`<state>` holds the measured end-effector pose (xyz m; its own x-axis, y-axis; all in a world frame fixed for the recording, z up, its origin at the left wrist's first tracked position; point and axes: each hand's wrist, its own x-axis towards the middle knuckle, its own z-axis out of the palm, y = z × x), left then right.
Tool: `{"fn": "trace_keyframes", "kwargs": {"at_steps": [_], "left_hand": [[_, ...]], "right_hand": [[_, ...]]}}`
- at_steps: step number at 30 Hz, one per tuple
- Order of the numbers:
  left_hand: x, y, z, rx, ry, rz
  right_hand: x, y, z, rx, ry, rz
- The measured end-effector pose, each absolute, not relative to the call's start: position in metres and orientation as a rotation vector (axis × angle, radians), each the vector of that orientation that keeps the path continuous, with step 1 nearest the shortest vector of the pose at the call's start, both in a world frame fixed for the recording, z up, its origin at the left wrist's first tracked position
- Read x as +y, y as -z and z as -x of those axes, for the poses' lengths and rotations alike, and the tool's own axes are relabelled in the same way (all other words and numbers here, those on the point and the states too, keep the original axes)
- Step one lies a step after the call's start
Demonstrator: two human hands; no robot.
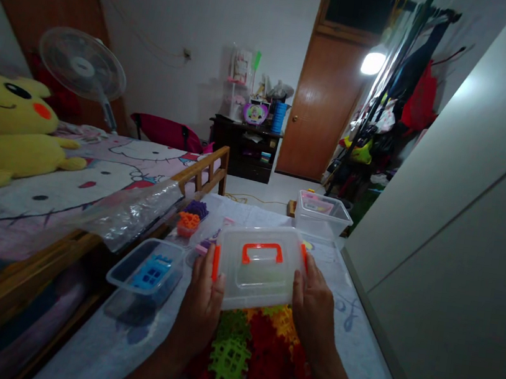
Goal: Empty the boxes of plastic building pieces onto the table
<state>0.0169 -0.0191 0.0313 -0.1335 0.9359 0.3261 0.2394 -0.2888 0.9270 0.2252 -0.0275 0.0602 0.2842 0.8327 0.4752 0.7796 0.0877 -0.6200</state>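
Note:
Between my two hands is a clear plastic storage box (263, 279) with an orange handle on its lid and orange side latches. My left hand (205, 296) grips its left side near the latch. On the opposite side, my right hand (314, 308) holds it by the right latch. The lid sits on the box; something pale green shows faintly through it. Below the box and between my forearms lies a pile of plastic lattice building pieces (265, 354) in red, green and yellow, with a white one at the near end.
Left of my hands stands an open clear container (142, 290) with blue lattice pieces (154, 273). Orange pieces (188, 223) and purple pieces (197, 208) sit behind it. Another clear bin (323, 215) is at the far right. A wooden bed rail (203, 170) borders the left, a white wardrobe (462, 244) the right.

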Motion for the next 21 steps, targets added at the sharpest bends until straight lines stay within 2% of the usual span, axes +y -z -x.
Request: {"fn": "trace_keyframes", "kwargs": {"at_steps": [7, 9, 15, 18, 21], "left_hand": [[-0.017, -0.036, -0.017, 1.314, -1.424, -1.5], [-0.016, -0.035, -0.016, 1.292, -1.456, -1.452], [-0.009, -0.03, -0.015, 1.043, -1.465, -1.115], [-0.006, -0.03, -0.014, 0.946, -1.513, -1.037], [-0.003, -0.03, -0.012, 0.99, -1.532, -1.001]], "right_hand": [[-0.027, -0.065, -0.228, -1.51, -0.09, 1.648], [-0.027, -0.072, -0.236, -1.475, -0.286, 1.615], [-0.02, -0.087, -0.273, -1.085, -1.184, 1.372], [-0.008, -0.09, -0.288, -0.913, -1.369, 1.278], [0.009, -0.094, -0.293, -0.787, -1.357, 1.177]]}}
